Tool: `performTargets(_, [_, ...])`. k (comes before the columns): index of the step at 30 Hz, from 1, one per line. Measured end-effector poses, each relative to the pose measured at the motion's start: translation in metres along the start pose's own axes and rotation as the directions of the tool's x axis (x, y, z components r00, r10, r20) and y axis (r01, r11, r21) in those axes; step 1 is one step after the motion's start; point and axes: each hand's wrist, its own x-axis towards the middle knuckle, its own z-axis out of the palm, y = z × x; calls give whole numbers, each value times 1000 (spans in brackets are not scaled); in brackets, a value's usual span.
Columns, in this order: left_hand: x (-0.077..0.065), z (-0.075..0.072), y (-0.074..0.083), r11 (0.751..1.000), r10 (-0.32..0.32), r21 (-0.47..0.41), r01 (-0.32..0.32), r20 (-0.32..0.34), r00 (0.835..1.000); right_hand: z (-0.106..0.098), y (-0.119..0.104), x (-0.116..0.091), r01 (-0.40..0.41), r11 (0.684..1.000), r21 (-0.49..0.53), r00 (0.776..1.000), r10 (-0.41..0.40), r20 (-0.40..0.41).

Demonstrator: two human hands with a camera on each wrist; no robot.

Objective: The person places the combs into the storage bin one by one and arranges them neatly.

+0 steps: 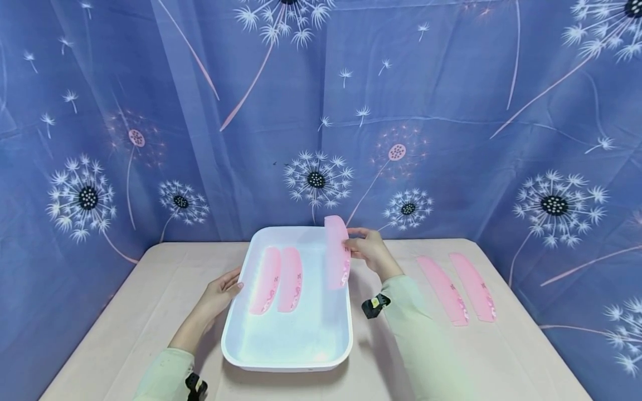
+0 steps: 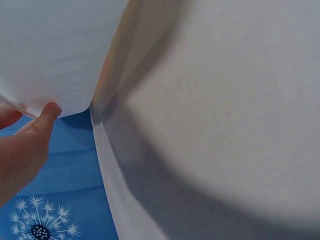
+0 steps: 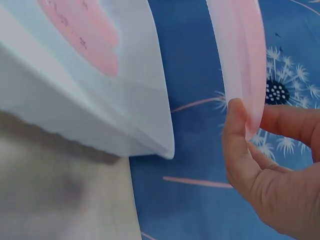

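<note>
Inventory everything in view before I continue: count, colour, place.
Tray: 1, white, over the table
Inner combs: 2, pink, inside the tray
Held comb: 1, pink, at tray's right rim
Outer combs: 2, pink, right of the tray
Table: 1, pale beige, under the tray
Backdrop: 1, blue, dandelion-printed, behind the table
Wrist cameras: 2, black, one per wrist
Sleeves: 2, pale green, both arms
Left hand: 1, bare, tray's left rim
Right hand: 1, bare, pinching held comb
</note>
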Motion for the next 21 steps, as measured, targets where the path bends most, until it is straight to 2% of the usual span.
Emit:
performTargets(11, [0, 0, 1, 1000, -4, -5, 4, -4, 1000, 32, -2, 8, -24, 1000, 1, 999, 24, -35])
performTargets(21, [0, 0, 0, 1000, 2, -19, -2, -3, 1000, 59, 4, 18, -97, 995, -18, 993, 96, -72])
